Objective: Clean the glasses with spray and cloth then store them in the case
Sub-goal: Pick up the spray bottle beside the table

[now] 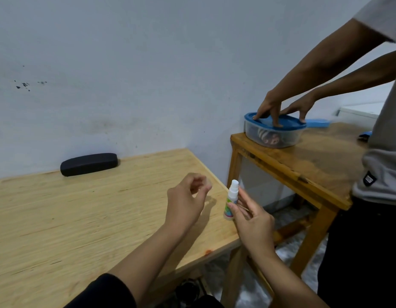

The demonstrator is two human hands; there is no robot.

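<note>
A small white spray bottle with a colourful label is upright at the right edge of the light wooden table. My right hand holds it between the fingertips. My left hand hovers over the table just left of the bottle, its fingers curled into a blurred pinch; I make out nothing in them. A black glasses case lies shut at the back of the table against the wall. I see neither glasses nor cloth.
Another person stands at the right and presses both hands on a blue-lidded clear container on a darker wooden table. A second blue lid lies behind it. A narrow gap separates the two tables.
</note>
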